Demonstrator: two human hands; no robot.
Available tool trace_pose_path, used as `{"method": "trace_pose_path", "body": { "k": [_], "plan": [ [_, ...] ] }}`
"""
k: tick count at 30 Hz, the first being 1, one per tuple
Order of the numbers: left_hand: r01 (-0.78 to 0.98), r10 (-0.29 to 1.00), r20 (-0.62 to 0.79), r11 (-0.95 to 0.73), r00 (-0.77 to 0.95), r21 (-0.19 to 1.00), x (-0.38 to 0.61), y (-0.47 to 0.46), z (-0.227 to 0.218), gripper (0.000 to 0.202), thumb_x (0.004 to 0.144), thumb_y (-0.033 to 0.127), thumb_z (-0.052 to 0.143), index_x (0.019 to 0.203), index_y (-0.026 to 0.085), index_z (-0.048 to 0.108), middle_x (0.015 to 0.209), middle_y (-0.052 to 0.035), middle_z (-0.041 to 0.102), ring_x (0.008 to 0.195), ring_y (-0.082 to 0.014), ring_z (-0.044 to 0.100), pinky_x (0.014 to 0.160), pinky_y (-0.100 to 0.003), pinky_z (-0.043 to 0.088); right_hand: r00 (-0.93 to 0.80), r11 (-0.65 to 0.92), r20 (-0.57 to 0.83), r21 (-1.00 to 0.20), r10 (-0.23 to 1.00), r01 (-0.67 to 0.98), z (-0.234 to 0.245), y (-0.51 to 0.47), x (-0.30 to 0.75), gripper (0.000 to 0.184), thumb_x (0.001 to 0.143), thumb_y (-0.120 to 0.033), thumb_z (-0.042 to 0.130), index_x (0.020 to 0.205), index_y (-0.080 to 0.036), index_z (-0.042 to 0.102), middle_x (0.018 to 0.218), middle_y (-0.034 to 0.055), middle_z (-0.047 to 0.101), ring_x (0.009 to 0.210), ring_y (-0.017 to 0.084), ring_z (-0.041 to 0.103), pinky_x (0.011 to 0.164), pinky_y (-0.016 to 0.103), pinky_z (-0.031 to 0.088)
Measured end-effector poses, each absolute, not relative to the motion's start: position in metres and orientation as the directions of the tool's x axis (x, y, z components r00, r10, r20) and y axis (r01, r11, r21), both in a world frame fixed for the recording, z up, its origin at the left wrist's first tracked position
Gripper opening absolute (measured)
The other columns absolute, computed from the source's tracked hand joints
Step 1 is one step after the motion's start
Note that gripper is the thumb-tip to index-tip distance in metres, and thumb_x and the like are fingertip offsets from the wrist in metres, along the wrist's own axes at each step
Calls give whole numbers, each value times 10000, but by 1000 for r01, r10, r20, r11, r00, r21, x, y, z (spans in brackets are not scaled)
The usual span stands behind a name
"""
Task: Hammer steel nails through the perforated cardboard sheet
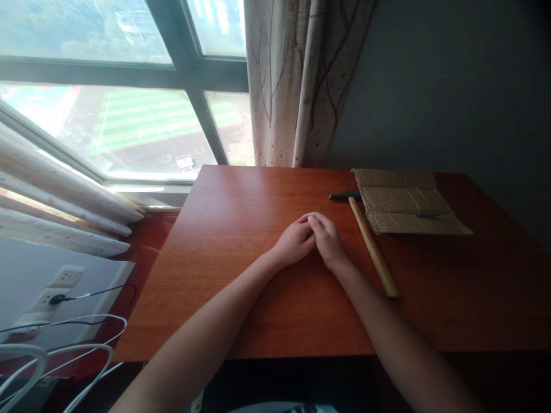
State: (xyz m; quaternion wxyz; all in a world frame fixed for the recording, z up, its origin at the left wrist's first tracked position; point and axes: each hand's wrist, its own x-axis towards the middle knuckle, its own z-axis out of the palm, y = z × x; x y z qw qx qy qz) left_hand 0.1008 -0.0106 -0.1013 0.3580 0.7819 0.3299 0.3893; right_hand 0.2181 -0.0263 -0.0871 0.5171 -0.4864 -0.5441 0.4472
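Note:
My left hand (295, 241) and my right hand (328, 238) rest together above the middle of the wooden table (241, 229). Their fingers are closed and folded against each other at the tips, and no object shows between them. To the right of my right hand lies a hammer (373, 246), its wooden handle pointing towards me and its dark metal head at the far end. Part of the head reaches the edge of a folded piece of corrugated cardboard (400, 195). On that cardboard is a small heap of thin metal pieces, perhaps nails (428, 215).
Beyond the table's far edge hang a patterned curtain (282, 86) and a large window (142, 120). A dark wall (447, 86) stands at the right. Lower left, white cables (86, 350) and a black plug (57, 299) in a wall socket sit beside the table.

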Motion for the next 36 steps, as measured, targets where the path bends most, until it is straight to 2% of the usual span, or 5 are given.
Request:
{"method": "trace_pose_path", "body": {
  "k": [13, 26, 36],
  "plan": [
    [229, 798, 373, -521, 473, 822, 101, -11, -100, 196, 882, 184, 521, 854, 112, 701, 1098, -141, 690, 987, -224, 662, 881, -320, 530, 8, 128, 129, -989, 992, 72, -87, -26, 218, 256, 903, -392, 494, 778, -228, 646, 792, 25, 686, 799, 216, 634, 744, 320, 497],
    [244, 806, 352, -505, 475, 828, 101, -11, -101, 183, 873, 182, 529, 864, 130, 704, 1127, -120, 692, 1000, -219, 663, 903, -313, 535, 13, 121, 122, -990, 992, 76, -87, -25, 218, 258, 890, -405, 496, 767, -231, 641, 773, 21, 680, 793, 215, 630, 734, 311, 489],
    [257, 800, 353, -516, 486, 817, 101, -11, -101, 195, 889, 187, 523, 846, 126, 703, 1065, -120, 702, 977, -221, 663, 877, -312, 535, 8, 125, 126, -990, 992, 70, -85, -27, 218, 250, 900, -374, 492, 771, -228, 649, 784, 20, 687, 781, 210, 630, 736, 310, 489]
  ]
}}
